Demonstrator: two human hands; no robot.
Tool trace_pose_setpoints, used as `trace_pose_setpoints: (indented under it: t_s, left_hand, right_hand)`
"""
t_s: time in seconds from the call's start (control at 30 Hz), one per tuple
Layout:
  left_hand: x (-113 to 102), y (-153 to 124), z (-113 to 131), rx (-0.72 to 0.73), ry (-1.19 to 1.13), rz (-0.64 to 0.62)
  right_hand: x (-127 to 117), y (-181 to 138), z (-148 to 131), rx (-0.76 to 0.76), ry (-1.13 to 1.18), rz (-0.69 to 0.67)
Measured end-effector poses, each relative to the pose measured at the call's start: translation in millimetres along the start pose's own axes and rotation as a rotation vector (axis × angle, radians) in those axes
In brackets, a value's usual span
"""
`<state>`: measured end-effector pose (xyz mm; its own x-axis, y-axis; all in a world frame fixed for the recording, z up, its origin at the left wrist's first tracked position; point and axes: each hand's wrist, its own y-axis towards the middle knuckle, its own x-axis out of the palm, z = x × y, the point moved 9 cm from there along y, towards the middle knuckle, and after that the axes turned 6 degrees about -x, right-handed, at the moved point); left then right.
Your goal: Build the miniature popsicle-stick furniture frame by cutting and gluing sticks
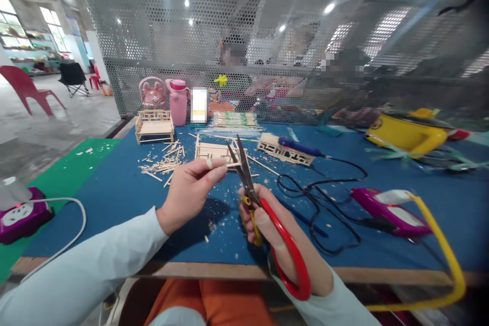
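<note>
Perforated grey metal screen [160,35] stands behind a blue-topped table [126,188]. Left hand [191,186] pinches a thin pale wooden stick [234,165] above the table; its free end lies at the parted blades of red-handled metal scissors [247,175]. Right hand [269,226] grips the scissors, plus a partly hidden yellow-handled tool [258,238]. Beyond: small pale wooden frame [214,152]; to its left, loose heap of short wooden pieces [164,165].

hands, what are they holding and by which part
Right hand: scissors, by the handles. Left hand: thin wooden stick, pinched beside the blades.
</note>
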<state>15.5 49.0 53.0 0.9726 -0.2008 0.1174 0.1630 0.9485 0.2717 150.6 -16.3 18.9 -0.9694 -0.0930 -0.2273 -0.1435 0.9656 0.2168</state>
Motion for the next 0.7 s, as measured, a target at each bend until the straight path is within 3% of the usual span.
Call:
trace_pose_setpoints:
  t_s: [0.17, 0.7]
  left_hand:
    - [2.0, -9.8, 20.8, 0.269, 0.216, 0.015]
    - [1.6, -19.1, 31.4, 0.392, 0.278, 0.057]
  right_hand:
    - [1.3, -1.8, 2.0, -0.01, 0.043, 0.022]
    - [5.9, -6.7, -7.6, -0.043, 0.117, 0.068]
